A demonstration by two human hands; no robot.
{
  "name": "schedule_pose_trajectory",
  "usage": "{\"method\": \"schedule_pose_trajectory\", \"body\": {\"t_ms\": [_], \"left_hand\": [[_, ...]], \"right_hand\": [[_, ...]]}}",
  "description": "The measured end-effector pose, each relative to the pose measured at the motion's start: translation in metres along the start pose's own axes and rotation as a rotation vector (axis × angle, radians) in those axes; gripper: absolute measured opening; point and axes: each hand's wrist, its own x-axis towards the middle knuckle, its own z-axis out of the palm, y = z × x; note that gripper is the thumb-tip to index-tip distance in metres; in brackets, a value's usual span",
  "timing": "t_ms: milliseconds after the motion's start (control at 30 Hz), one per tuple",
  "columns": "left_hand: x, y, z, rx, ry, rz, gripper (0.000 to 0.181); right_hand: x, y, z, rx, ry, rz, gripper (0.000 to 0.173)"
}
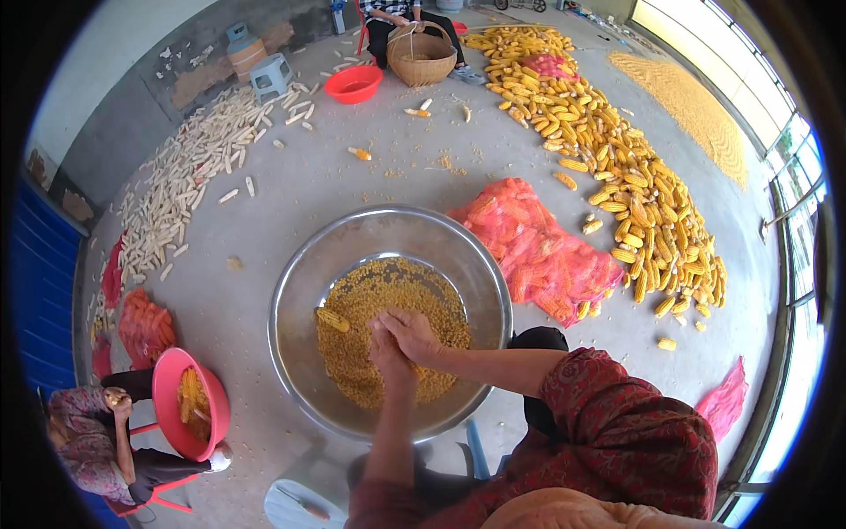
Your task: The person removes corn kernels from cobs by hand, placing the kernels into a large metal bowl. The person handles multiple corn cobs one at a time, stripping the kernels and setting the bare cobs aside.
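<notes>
A wide stainless steel basin stands before me with loose yellow corn kernels spread over its bottom. Above the kernels, my left hand and my right hand press together, the right lying over the left. Between them is an ear of corn, nearly all hidden; only a bit of orange-yellow shows below my right wrist. Another partly shelled ear lies on the kernels at the basin's left side.
A red mesh sack of corn touches the basin's right side. Beyond it stretches a heap of ears. Bare cobs are piled left. One person sits left with a pink tub, another behind a wicker basket. A stool holds a tool.
</notes>
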Motion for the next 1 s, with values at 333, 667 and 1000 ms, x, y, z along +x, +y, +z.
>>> {"method": "schedule_pose_trajectory", "body": {"t_ms": [333, 667, 1000], "left_hand": [[0.001, 0.010, 0.014, -0.018, 0.032, -0.040, 0.036], [-0.003, -0.005, 0.005, 0.554, 0.103, 0.157, 0.029], [0.001, 0.015, 0.022, 0.137, -0.021, -0.031, 0.036]], "right_hand": [[0.009, -0.005, 0.001, 0.099, 0.049, -0.044, 0.030], [0.011, 0.003, -0.001, -0.060, -0.001, 0.062, 0.029], [0.023, 0.009, -0.004, 0.004, 0.100, 0.031, 0.030]]}}
